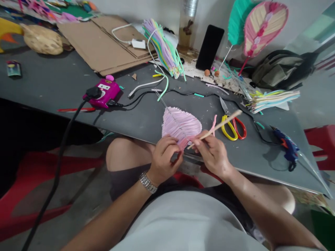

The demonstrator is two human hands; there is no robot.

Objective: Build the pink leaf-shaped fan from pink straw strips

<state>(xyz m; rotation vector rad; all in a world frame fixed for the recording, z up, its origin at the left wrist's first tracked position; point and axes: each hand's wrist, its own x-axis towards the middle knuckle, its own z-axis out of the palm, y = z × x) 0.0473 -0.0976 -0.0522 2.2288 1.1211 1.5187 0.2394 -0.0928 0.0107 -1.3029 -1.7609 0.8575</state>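
Note:
A pale lilac, leaf-shaped piece (pixel 180 122), made of strips side by side with a thin wire along its middle, lies at the table's front edge. My left hand (pixel 167 157), with a metal watch at the wrist, pinches the pink strip (pixel 185 142) at the near end of this piece. In my right hand (pixel 212 153) is a thin wooden stick (pixel 222 123), held slantwise between thumb and fingers, its lower tip close to the pink strip. Beside that hand lies another pink strip (pixel 215 122). Scissors (pixel 230 127) with yellow and red handles rest just to the right.
A glue gun (pixel 286 143) lies at the right, its black cord crossing the table to a magenta power socket (pixel 103 92). Behind are cardboard sheets (pixel 110 45), a bundle of pastel strips (pixel 164 48), a phone (pixel 210 47) and a finished-looking pink leaf fan (pixel 265 28).

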